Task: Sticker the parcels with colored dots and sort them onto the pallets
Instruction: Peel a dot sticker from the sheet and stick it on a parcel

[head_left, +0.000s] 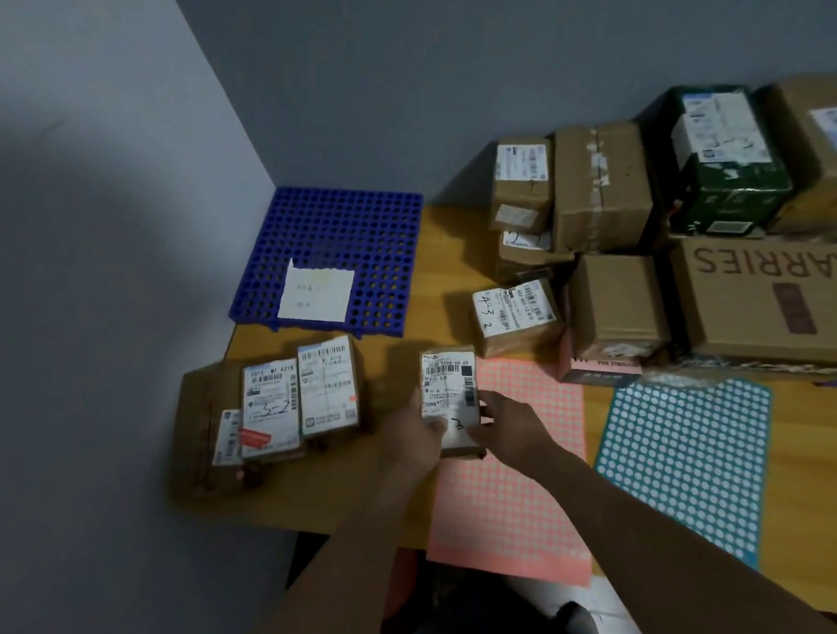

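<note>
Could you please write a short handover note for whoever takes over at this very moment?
Left grip and right grip both hold one small parcel over the pink dot sheet; the teal dot sheet lies to its right. Labelled parcels sit at left, a pile at right. The blue pallet carries only a paper. No dot visible on the held parcel: sticker it, then sort.
</note>
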